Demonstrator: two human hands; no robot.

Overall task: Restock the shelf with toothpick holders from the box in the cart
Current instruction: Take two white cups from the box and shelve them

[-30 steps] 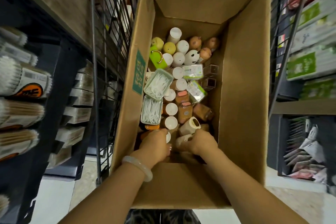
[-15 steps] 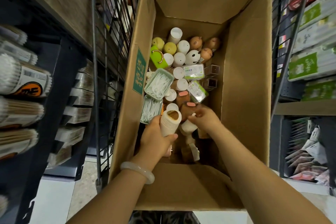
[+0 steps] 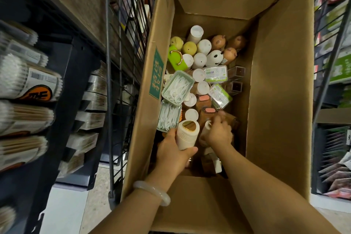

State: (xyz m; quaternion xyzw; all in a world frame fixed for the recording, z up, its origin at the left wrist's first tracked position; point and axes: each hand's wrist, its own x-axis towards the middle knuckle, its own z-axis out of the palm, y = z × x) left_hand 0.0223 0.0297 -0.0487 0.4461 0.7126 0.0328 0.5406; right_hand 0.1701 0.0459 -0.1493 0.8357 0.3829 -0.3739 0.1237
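Observation:
An open cardboard box (image 3: 279, 85) stands in a wire cart (image 3: 121, 47) and holds many toothpick holders and floss packs. My left hand (image 3: 171, 155) grips a cream ribbed toothpick holder (image 3: 187, 135), lifted at the box's near left. Beside it my right hand (image 3: 218, 134) curls round a second cream holder (image 3: 206, 129), low among the brown bottles with pink caps (image 3: 206, 109). White, yellow and animal-shaped holders (image 3: 204, 47) stand at the far end.
Dark shelves on the left carry cotton swab packs (image 3: 28, 81) and flat boxes (image 3: 93, 100). The cart's wire side runs between that shelf and the box. Green and red packaged goods (image 3: 340, 68) fill the right-hand shelves. Tiled floor (image 3: 62, 213) shows below.
Both hands came up from the near bottom of the box. My left hand lifted the cream ribbed holder; my right hand moved forward and closed round a second cream holder.

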